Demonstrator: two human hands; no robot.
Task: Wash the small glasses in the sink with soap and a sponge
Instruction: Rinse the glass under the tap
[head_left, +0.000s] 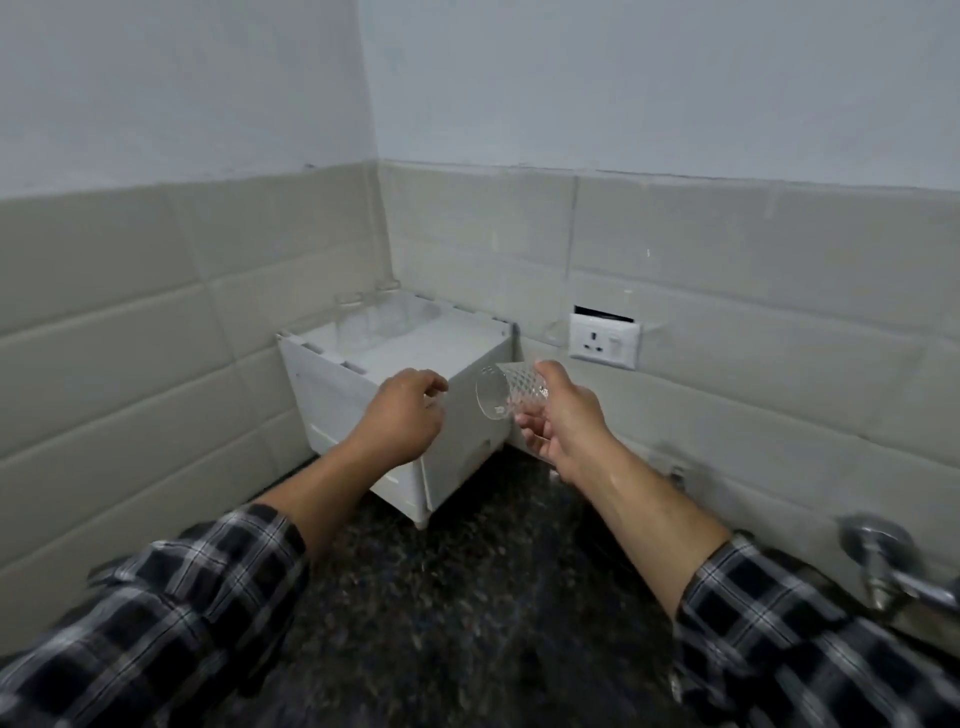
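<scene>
Sleeves first: checked sleeves (171, 618) come in at seven and five o'clock over our dark speckled counter (467, 597). At four o'clock a chrome tap (878, 566) pokes out of the grey tiles (779, 260).

Moving up, our left hand (402, 418) hangs in front of the white plastic box (415, 348), fingers curled in toward the thumb. Something clear glints at the fingertips, but we cannot tell whether they pinch it.

Just beside it, at three o'clock from that hand, our right hand (566, 423) grips the small glass (511, 389). The thumb lies on top and the fingers wrap beneath, closed round its diamond-cut wall. The glass is in the air above the counter, tipped on its side. Its mouth faces nine o'clock toward the left hand, and the two are apart.

Beyond, the box stands in the corner at twelve o'clock, against the tiles. At two o'clock from the glass sits a white wall socket (605, 340).
</scene>
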